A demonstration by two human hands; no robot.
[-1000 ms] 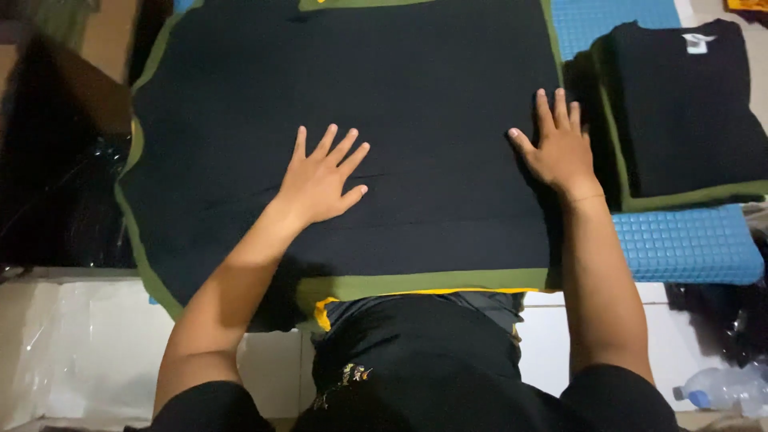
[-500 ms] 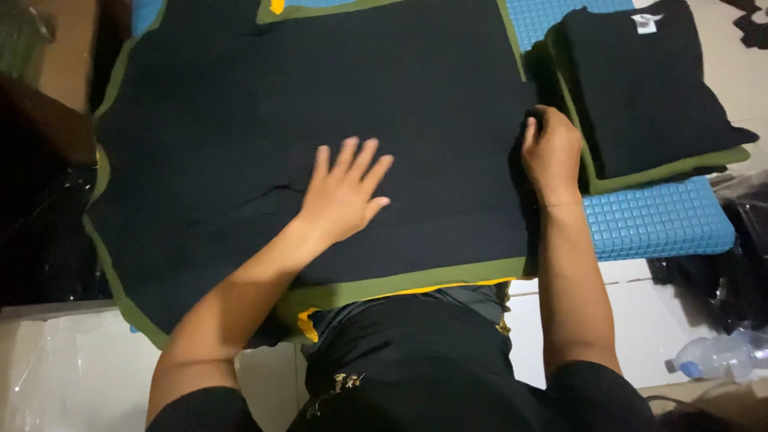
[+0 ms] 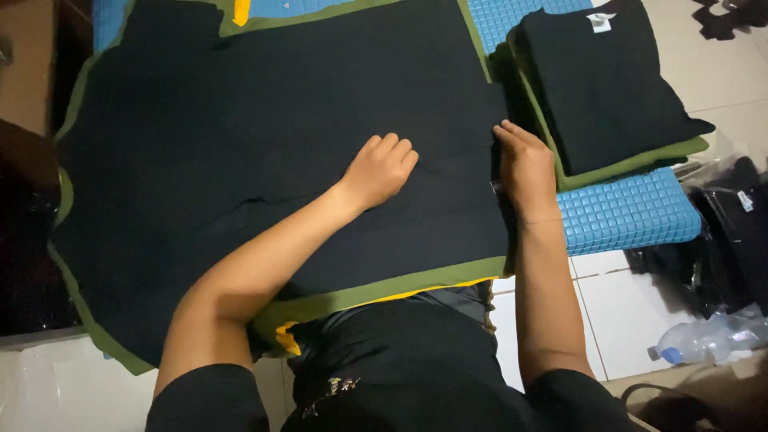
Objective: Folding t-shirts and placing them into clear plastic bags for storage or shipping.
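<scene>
Head view: black garment (image 3: 264,136) lies flat, faintly creased, olive-edged; left hand (image 3: 382,168) rests curled on it; right hand (image 3: 524,164) pinches its edge.

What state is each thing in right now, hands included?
Left hand: fingers curled, knuckles pressing the spread black garment.
Right hand: gripping the garment's right edge.
Spread black garment: laid flat, slightly creased.
Black shirt stack: folded, on the blue mat.
Plastic bottle: lying on its side, capped.
</scene>
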